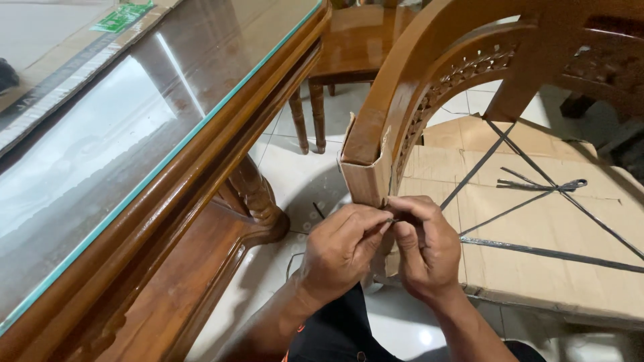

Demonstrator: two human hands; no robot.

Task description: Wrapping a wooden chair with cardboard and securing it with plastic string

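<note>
A carved wooden chair frame [429, 74] arches up in front of me, its near end wrapped in a brown cardboard sleeve [365, 177]. My left hand [342, 248] and my right hand [426, 245] meet just below that sleeve, thumbs and forefingers pinched together on a thin dark strap end [391, 218]. Both hands press close to the chair's lower edge. The part of the strap under my fingers is hidden.
A glass-topped wooden table [168, 167] with turned legs fills the left. A cardboard-wrapped package [537, 228] bound with crossed black straps lies on the white tiled floor at right. Another wooden chair [355, 47] stands behind.
</note>
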